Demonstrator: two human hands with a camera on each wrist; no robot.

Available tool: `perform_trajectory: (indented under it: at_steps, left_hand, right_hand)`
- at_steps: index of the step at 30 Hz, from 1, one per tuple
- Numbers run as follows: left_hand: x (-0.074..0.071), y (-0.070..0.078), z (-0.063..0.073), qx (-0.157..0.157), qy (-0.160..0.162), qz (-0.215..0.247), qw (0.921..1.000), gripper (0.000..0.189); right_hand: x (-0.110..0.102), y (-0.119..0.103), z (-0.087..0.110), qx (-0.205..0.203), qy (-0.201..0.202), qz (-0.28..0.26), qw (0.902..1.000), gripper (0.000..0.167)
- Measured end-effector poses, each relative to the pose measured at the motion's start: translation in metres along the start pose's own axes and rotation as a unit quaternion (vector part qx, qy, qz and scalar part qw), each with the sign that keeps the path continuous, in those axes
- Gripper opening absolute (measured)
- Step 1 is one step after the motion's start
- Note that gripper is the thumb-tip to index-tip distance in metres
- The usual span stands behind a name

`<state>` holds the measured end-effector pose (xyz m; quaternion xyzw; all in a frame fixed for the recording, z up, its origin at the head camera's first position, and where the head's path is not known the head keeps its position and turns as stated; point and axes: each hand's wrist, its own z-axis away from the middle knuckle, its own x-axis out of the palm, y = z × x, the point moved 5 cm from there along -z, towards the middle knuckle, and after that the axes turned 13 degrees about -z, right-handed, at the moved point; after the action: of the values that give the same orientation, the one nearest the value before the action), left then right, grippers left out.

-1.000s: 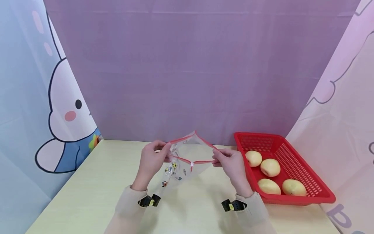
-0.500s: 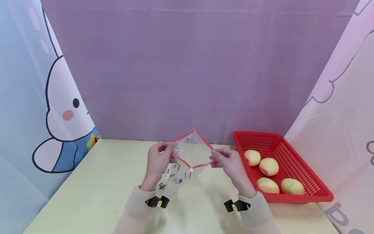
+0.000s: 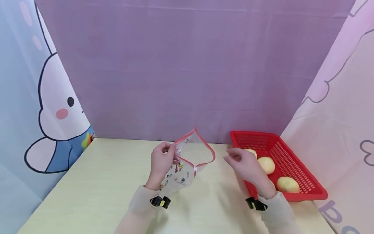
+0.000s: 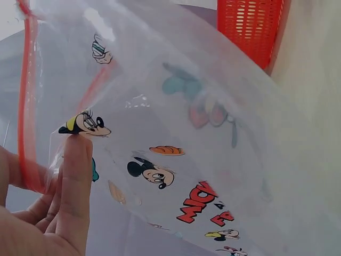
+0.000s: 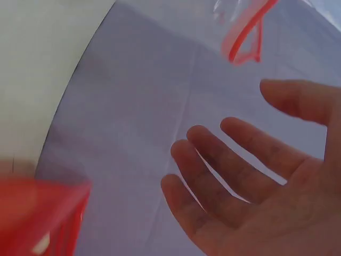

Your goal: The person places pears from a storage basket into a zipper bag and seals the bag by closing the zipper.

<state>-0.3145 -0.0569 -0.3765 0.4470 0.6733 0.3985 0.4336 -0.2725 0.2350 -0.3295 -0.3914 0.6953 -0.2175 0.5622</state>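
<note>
My left hand (image 3: 162, 161) pinches the left side of a clear zip bag (image 3: 181, 177) near its red zipper edge. The bag's mouth gapes wide, with a white slider (image 3: 195, 169) at the front of the rim. Cartoon mouse prints cover the plastic (image 4: 152, 173) in the left wrist view. To the right of the bag, my right hand (image 3: 246, 164) holds nothing; its fingers (image 5: 234, 170) are spread and apart from the red rim. That hand overlaps the left side of a red basket (image 3: 304, 165) holding pale yellow round fruit (image 3: 288, 185).
The basket stands at the right of the pale table (image 3: 87, 182), its near rim (image 3: 309, 196) toward me. A purple cloth backdrop (image 3: 163, 71) hangs behind the table's far edge. Printed cloths hang at the left and right sides.
My right hand has let go of the bag's right edge and moved right, toward the basket. My left hand still pinches the bag, shifted slightly right in view.
</note>
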Motion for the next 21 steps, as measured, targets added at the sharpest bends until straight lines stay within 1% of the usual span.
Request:
perform_trajectory:
  at_steps: [4, 8, 13, 16, 21]
  left_hand:
    - [0.001, -0.004, -0.001, -0.008, -0.002, -0.003, 1.0, 0.024]
    - [0.001, -0.005, -0.002, -0.013, -0.008, -0.004, 0.9999, 0.025]
    - [0.0, -0.007, -0.004, -0.029, -0.016, 0.013, 0.9994, 0.029]
    - [0.001, -0.01, -0.006, -0.034, -0.021, 0.029, 0.9988, 0.031]
    - [0.002, -0.013, -0.006, -0.04, -0.028, 0.033, 0.9983, 0.031]
  right_hand:
    - [-0.017, 0.011, 0.001, 0.011, -0.011, 0.084, 0.9964, 0.054]
    - [-0.032, 0.024, 0.004, 0.018, -0.023, 0.139, 0.9899, 0.055]
    - [-0.046, 0.042, 0.006, 0.026, -0.031, 0.163, 0.9857, 0.052]
    - [-0.052, 0.053, 0.007, 0.037, -0.038, 0.171, 0.9839, 0.055]
    - [-0.056, 0.071, 0.01, 0.071, -0.056, 0.179, 0.9797, 0.065]
